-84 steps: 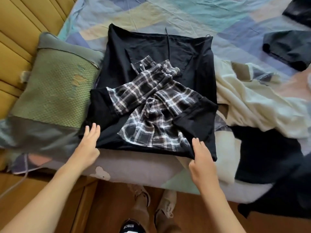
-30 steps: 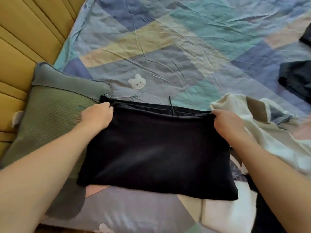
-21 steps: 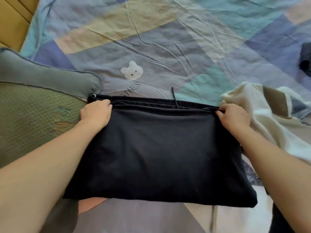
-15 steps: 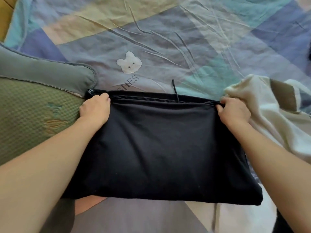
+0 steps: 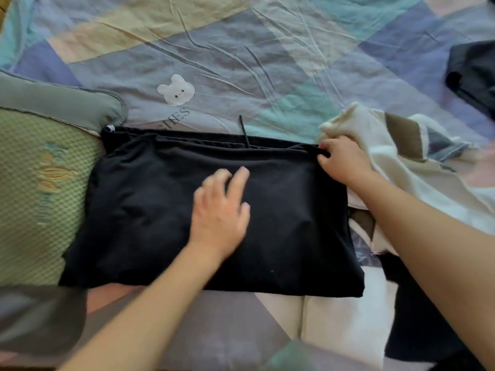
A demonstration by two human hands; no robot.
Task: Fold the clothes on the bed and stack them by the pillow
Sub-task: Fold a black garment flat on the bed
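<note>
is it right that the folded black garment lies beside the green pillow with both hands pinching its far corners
Not quite. In the head view only the right hand pinches a far corner of the folded black garment. The left hand lies on the middle of the cloth with its fingers spread. The garment does lie beside the green textured pillow.

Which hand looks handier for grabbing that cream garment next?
The right hand: it pinches the folded black garment's far corner, right against the crumpled cream garment. The left hand lies mid-fold, farther away.
</note>
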